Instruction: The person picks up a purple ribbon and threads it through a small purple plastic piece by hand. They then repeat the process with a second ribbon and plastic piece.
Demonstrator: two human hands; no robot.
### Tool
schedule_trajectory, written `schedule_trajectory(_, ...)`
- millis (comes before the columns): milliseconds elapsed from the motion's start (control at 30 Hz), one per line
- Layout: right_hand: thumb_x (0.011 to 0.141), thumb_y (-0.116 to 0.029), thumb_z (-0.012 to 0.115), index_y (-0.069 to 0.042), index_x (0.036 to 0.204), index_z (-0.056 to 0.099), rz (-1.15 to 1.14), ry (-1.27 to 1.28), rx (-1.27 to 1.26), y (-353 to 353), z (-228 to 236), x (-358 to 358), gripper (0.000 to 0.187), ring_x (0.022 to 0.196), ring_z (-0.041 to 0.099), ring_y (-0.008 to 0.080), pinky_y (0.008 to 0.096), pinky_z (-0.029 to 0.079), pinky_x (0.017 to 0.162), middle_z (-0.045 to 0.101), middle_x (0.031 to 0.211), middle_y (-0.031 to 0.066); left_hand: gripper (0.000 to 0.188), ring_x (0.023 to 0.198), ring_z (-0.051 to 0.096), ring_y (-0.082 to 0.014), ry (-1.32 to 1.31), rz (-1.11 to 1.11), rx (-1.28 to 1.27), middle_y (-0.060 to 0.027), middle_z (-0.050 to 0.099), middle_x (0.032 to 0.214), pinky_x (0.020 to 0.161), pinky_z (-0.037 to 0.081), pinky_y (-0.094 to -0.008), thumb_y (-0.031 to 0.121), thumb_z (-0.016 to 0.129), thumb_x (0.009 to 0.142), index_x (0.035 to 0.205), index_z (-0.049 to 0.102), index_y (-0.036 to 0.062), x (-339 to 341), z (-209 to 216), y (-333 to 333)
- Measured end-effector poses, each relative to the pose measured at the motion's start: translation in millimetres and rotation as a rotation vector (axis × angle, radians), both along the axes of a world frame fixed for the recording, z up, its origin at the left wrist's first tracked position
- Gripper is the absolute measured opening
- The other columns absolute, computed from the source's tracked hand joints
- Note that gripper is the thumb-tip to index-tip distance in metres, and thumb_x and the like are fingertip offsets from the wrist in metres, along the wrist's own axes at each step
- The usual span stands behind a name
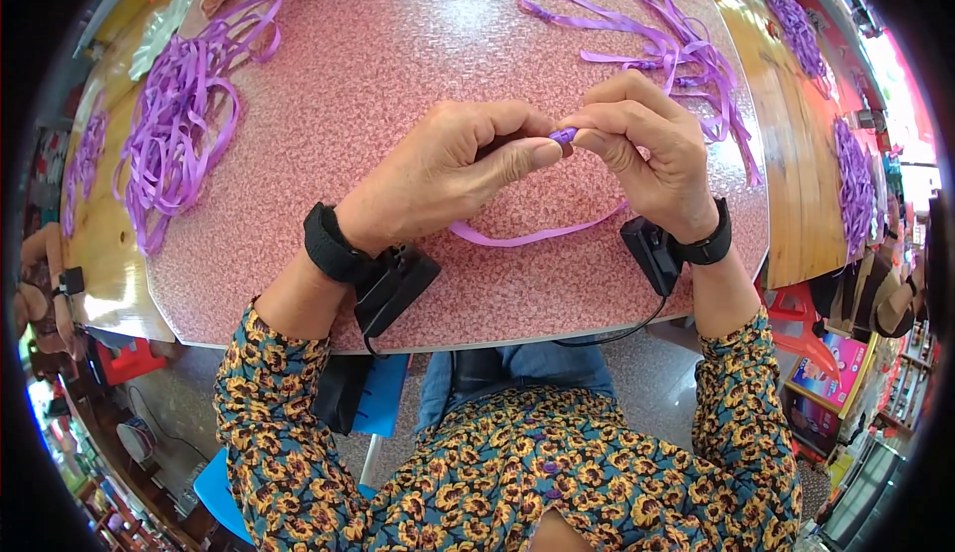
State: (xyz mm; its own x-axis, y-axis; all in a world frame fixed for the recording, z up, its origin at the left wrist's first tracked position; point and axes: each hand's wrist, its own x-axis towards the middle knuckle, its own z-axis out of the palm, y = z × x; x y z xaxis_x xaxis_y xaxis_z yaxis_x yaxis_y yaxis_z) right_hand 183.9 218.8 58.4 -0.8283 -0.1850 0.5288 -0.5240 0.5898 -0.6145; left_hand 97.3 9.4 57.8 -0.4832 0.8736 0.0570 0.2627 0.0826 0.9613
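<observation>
Head view looks down on a pink speckled table where two hands meet near its front edge. Left hand has its fingers curled narrow, thumb and forefinger pinched on one end of a purple ribbon. Right hand pinches the same small folded bit of ribbon from the other side, so the fingertips of both hands almost touch. From that pinch the ribbon hangs in a loose loop that rests on the table just below the hands.

A heap of tangled ribbons lies near the left edge, and a looser bunch of ribbons lies near the far right edge, just beyond the right hand.

Judging from the tiny grip, the fold could slip out and spring open, since the ribbon looks slick and only fingertips hold it. The trailing loop could also snag on a black wrist device.
</observation>
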Motion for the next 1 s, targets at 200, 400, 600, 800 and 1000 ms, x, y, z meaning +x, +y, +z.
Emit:
schedule_trajectory(200,0.086,-0.008,0.07,-0.002,0.099,0.071,0.008,-0.048,-0.083,-0.4,-0.3,-0.2,0.015,0.065,0.053,0.009,0.0238,0.041,0.053,0.062,0.088,0.0056,0.025,0.077,0.053,-0.0054,-0.002,0.025,0.058,0.0007,0.062,0.082,0.066,0.045,-0.0235,0.02,0.061,0.097,0.11,0.066,-0.0008,-1.3,-8.9,0.0)
schedule_trajectory(400,0.087,-0.006,0.07,-0.001,0.099,0.071,-0.027,-0.442,-0.479,-7.3,1.7,6.1,0.014,0.065,0.052,0.0059,0.0223,0.039,0.052,0.063,0.089,0.0048,0.024,0.076,0.056,-0.0062,0.113,0.04,0.051,-0.0026,0.065,0.083,0.066,0.046,-0.0243,0.017,0.062,0.095,0.111,0.066,-0.0007,-2.3,-4.1,-3.6)
schedule_trajectory(600,0.082,-0.002,0.073,-0.001,0.098,0.071,-0.034,-0.05,-0.091,-7.9,2.6,2.1,0.016,0.066,0.054,0.0091,0.023,0.04,0.053,0.063,0.089,0.0066,0.02,0.072,0.059,-0.008,0.206,0.09,0.079,-0.0066,0.066,0.078,0.063,0.047,-0.0256,0.014,0.063,0.094,0.108,0.067,-0.0007,-1.2,-6.1,-1.9)
schedule_trajectory(800,0.078,0.001,0.076,-0.001,0.096,0.071,-0.043,0.087,0.008,-9.9,2.3,2.3,0.019,0.065,0.053,0.0109,0.0234,0.039,0.053,0.063,0.088,0.0081,0.018,0.071,0.064,-0.011,0.374,0.093,0.072,-0.0115,0.068,0.08,0.062,0.05,-0.0271,0.01,0.065,0.092,0.105,0.066,-0.0013,-2.5,-7.3,-2.2)
schedule_trajectory(1000,0.081,0.0,0.073,0.0,0.097,0.07,-0.064,0.096,-0.036,-13.1,0.9,4.5,0.016,0.065,0.053,0.0089,0.0224,0.04,0.052,0.062,0.09,0.0082,0.017,0.066,0.059,-0.009,0.217,0.116,0.064,-0.0057,0.065,0.075,0.059,0.046,-0.025,0.011,0.064,0.093,0.105,0.066,-0.001,2.0,-4.8,-1.7)
